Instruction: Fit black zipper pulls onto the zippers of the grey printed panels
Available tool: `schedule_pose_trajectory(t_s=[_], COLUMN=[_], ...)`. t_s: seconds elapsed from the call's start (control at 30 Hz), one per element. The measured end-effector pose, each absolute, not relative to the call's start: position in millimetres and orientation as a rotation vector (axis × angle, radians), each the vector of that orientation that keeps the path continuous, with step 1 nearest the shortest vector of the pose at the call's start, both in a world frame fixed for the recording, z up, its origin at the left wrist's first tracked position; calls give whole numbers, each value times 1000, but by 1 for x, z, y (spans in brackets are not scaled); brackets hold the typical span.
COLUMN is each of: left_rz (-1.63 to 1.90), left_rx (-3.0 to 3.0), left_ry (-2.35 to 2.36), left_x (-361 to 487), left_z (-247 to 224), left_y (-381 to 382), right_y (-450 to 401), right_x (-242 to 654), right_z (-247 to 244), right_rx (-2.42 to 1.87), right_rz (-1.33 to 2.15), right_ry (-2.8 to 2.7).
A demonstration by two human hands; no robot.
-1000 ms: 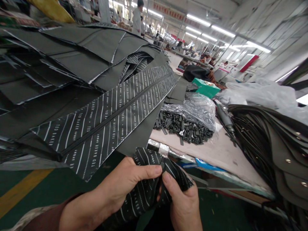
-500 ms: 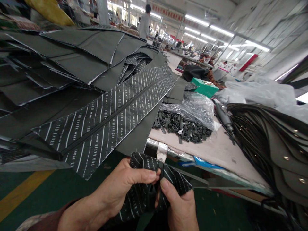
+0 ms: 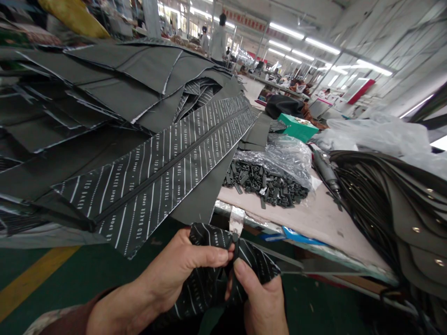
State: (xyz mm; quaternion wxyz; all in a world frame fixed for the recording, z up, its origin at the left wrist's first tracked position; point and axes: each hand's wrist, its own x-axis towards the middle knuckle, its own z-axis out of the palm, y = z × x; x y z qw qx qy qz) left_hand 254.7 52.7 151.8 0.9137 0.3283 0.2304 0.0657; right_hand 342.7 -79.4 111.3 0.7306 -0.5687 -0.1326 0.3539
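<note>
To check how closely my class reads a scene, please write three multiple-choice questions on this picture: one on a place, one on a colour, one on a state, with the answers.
1. Where does the heap of small dark plastic parts lie?
A) Inside a green box
B) On the pale table top, against a clear plastic bag
C) On the green floor

2. What colour are the thin lines on the black fabric piece?
A) Red
B) Yellow
C) White

3. What is the person's left hand doing?
A) Pinching the fabric
B) Resting open on the table
C) Holding a metal tool

Answers:
1. B, since the heap sits on the table top beside the bag.
2. C, since white lines cross the black fabric.
3. A, since the thumb and fingers close on the fabric.
</note>
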Motion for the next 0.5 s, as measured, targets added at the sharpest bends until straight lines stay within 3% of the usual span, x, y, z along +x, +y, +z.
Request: schedule_pose_trajectory(t_s=[0.5], left_rz=[138], left_rx=[713], left_ry=[466], left_x=[258], left_z=[153], left_y=[56], right_y=[-75], right_x=[347], right_z=[114], right_rx=[-1219], right_rz=[755], right_ry=[-352])
